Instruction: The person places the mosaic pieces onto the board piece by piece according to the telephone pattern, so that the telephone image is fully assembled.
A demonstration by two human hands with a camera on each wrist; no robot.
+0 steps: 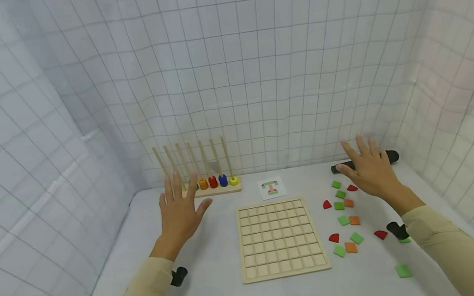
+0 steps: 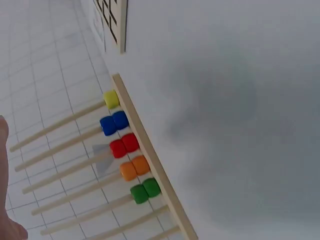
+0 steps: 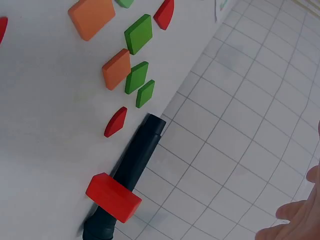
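Observation:
My left hand (image 1: pixel 179 217) is held up with its fingers spread, overlapping a wooden peg stand (image 1: pixel 224 192) in the head view. Beads in green, orange, red (image 2: pixel 125 145), blue and yellow sit low on some of its upright rods. On the other side, my right hand (image 1: pixel 373 173) has its fingers spread too, holding nothing, in front of a black tube-shaped object (image 3: pixel 137 155) lying by the back wall. A red block (image 3: pixel 114 197) appears against that tube in the right wrist view. Between the hands lies a square wooden grid board (image 1: pixel 279 238) with bare compartments.
Green (image 1: pixel 339 206), orange (image 1: pixel 351 247) and red pieces (image 1: pixel 334 238) lie scattered right of the board. Behind the board lies a white card (image 1: pixel 265 194) with a coloured block pattern. Grid-lined white cloth (image 1: pixel 253 67) walls the table at the back and both sides.

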